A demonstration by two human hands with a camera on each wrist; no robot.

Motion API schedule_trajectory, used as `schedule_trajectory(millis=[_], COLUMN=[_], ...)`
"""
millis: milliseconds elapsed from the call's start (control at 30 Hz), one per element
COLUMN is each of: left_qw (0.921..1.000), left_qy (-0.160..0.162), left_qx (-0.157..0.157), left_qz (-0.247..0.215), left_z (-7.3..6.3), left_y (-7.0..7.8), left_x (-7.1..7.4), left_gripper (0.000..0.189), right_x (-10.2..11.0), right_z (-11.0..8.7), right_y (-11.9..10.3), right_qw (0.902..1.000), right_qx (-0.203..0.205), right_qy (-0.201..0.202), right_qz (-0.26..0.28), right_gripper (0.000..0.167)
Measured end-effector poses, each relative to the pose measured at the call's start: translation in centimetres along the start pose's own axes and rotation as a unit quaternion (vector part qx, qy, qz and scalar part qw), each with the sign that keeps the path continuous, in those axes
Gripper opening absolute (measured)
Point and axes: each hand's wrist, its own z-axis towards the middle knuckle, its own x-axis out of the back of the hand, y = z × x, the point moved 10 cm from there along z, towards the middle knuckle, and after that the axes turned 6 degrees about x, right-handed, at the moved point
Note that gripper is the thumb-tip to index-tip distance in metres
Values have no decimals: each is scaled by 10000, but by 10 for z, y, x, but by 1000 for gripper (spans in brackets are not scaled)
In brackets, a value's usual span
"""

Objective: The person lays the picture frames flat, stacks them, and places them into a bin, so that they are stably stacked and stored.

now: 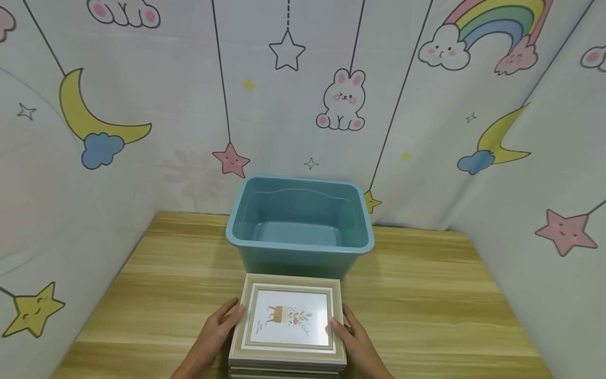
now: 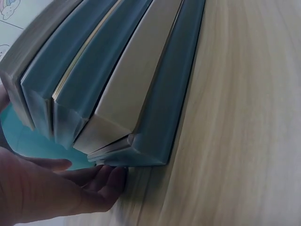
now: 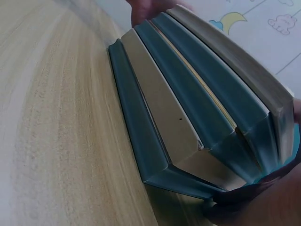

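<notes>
A stack of picture frames [image 1: 287, 280] is between my two hands at the near side of the table. The top one has a cream border and a print of a potted plant. Below it, teal and beige frame edges [image 2: 127, 84] show in the left wrist view. My left hand [image 1: 215, 331] holds the stack's left side, thumb at the top frame's edge and fingers low at the bottom corner. My right hand [image 1: 360, 342] grips the right side, thumb over the top frame's border, fingers down the side. The lowest teal frame [image 3: 136, 113] lies along the tabletop.
Just behind the stack stands a blue plastic bin [image 1: 300, 247] with nothing in it. The wooden table [image 1: 426, 295] extends to both sides. Cloth walls [image 1: 284, 105] with cartoon prints enclose the back and the sides.
</notes>
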Motion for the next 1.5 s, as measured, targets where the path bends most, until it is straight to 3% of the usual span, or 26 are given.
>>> schedule_trajectory(millis=[267,667,833,1133,1333,1500], left_qw=[9994,9971,9969,9918,9875,9890], left_qy=[105,207,169,103,239,302], left_qx=[5,266,236,93,-23,16], left_qz=[-334,-679,-728,-1273,-1555,-1447], left_z=[-1,1,1,-1,-5,-5], left_y=[0,-4,-4,-4,-4,-3], left_x=[-3,-5,-6,-11,-11,-12], left_gripper=[81,91,90,86,83,83], right_x=[-4,-4,-3,1,0,-1], right_z=[2,4,3,1,-2,-4], right_y=[-1,-1,-3,-4,-6,-10], right_qw=[9995,9995,9988,9964,9957,9932], right_qx=[268,163,304,435,692,889], right_qy=[160,241,306,516,592,444], right_qz=[15,-124,-242,-510,155,607], right_gripper=[69,69,69,67,64,65])
